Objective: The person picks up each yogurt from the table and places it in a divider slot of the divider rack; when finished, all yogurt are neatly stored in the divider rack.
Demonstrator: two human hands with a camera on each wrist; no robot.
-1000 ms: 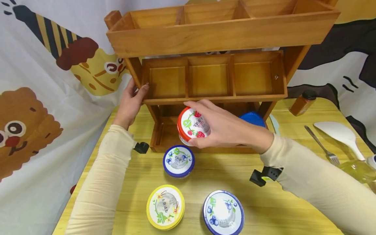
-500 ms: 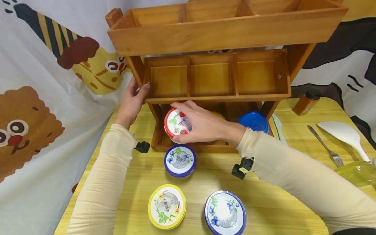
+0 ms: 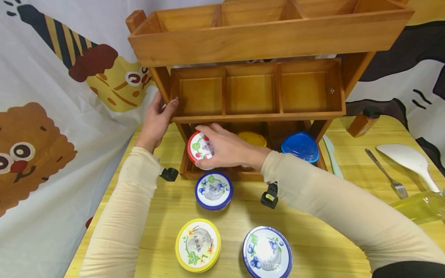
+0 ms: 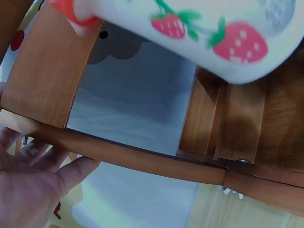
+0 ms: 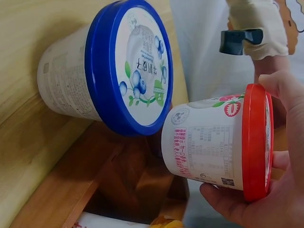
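My right hand [image 3: 231, 148] grips a paper ice cream tub [image 3: 199, 144] by its red lid, which has strawberries printed on it. The tub is at the left end of the bottom tier of a wooden three-tier rack [image 3: 260, 42]. In the right wrist view the tub's white side [image 5: 204, 142] shows, with a blue-lidded blueberry tub [image 5: 142, 71] close by. My left hand [image 3: 154, 125] holds the rack's left side post, thumb at the end of the middle tier. The left wrist view shows its fingers [image 4: 78, 171] at the post's edge.
On the table before the rack stand a blue-lidded tub [image 3: 213, 191], a yellow-lidded tub [image 3: 198, 245] and another blueberry tub [image 3: 267, 251]. A yellow lid [image 3: 253, 138] and a blue container [image 3: 300, 146] sit in the bottom tier. Rightward lie a fork [image 3: 387, 173], white spoon [image 3: 405, 156] and jar [image 3: 364, 121].
My right hand has carried the strawberry tub leftward to the bottom tier's left end, uncovering the yellow lid and blue container. My left hand has stayed on the rack.
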